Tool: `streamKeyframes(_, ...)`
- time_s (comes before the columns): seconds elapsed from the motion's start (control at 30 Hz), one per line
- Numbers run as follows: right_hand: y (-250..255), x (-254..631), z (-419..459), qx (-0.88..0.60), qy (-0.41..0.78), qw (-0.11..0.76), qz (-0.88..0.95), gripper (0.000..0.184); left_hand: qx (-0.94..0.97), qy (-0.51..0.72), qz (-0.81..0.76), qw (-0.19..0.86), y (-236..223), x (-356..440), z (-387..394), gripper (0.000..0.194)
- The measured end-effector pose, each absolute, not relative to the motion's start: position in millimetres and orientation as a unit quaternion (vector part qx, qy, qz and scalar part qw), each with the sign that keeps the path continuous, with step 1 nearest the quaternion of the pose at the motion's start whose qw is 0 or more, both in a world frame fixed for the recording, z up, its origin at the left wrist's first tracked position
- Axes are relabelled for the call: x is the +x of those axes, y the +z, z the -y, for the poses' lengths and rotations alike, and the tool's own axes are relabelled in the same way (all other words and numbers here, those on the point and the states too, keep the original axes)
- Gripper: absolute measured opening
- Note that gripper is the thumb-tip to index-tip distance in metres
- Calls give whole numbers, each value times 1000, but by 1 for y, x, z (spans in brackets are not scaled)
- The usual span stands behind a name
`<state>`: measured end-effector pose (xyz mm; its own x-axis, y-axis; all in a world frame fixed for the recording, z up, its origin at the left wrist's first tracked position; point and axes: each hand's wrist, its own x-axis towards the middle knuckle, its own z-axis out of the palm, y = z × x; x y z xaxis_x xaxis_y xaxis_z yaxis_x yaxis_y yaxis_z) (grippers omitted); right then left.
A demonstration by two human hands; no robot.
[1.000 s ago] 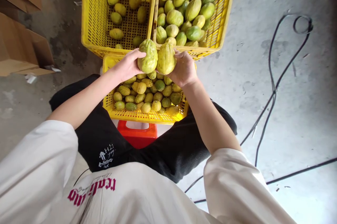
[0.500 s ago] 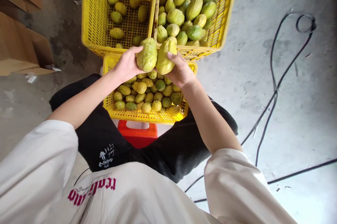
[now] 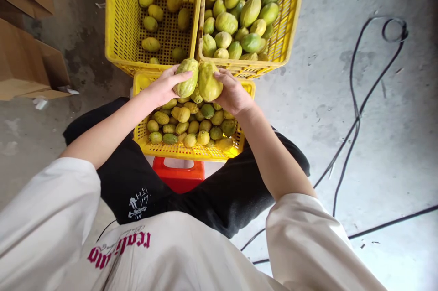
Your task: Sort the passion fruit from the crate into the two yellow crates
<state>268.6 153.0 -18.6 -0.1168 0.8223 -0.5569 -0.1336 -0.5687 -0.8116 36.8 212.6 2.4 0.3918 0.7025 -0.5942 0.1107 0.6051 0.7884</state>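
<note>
My left hand (image 3: 167, 82) is closed round a lumpy, oval yellow-green fruit (image 3: 187, 78), thumb lying across its side. In my right hand (image 3: 233, 91) is a second fruit of the same kind, a yellower one (image 3: 209, 82), gripped from its right side. The two fruits are side by side, almost touching, above the back part of a low yellow crate (image 3: 164, 148). That crate, between my knees, holds many small yellow and green fruits (image 3: 183, 114). My hands and the held fruits hide part of its far side.
Behind stand two yellow crates: the left one (image 3: 118, 22) has several fruits on its bottom, the right one (image 3: 287, 22) a tall heap. A red stool (image 3: 178, 174) shows between my legs. Cardboard boxes (image 3: 27, 54) stand left; a black cable (image 3: 357, 117) loops over the floor at right.
Both hands have come slightly lower and nearer to me with their fruits. The left fruit has turned to lie more slanted, and the right one has been turned and shifted a little left.
</note>
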Motion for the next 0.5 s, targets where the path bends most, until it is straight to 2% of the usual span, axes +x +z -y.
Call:
streamKeyframes(0.07,-20,273,-151,-576,688,313,311,53,407,176,-527,725,-4,32,-213,41)
streamKeyframes(0.17,-18,282,-151,-582,692,228,362,54,486,110,-536,681,-8,23,-216,59)
streamKeyframes(0.27,-11,281,-149,-558,666,60,492,60,579,27,-539,611,-4,16,-217,74)
streamKeyframes(0.4,5,260,-143,-489,590,-202,610,57,644,-80,-540,536,5,11,-218,74)
streamKeyframes(0.43,9,255,-142,-491,562,-241,621,58,657,-108,-537,518,6,11,-218,73)
streamKeyframes(0.5,16,252,-142,-540,476,-263,643,65,685,-163,-527,477,10,10,-218,74)
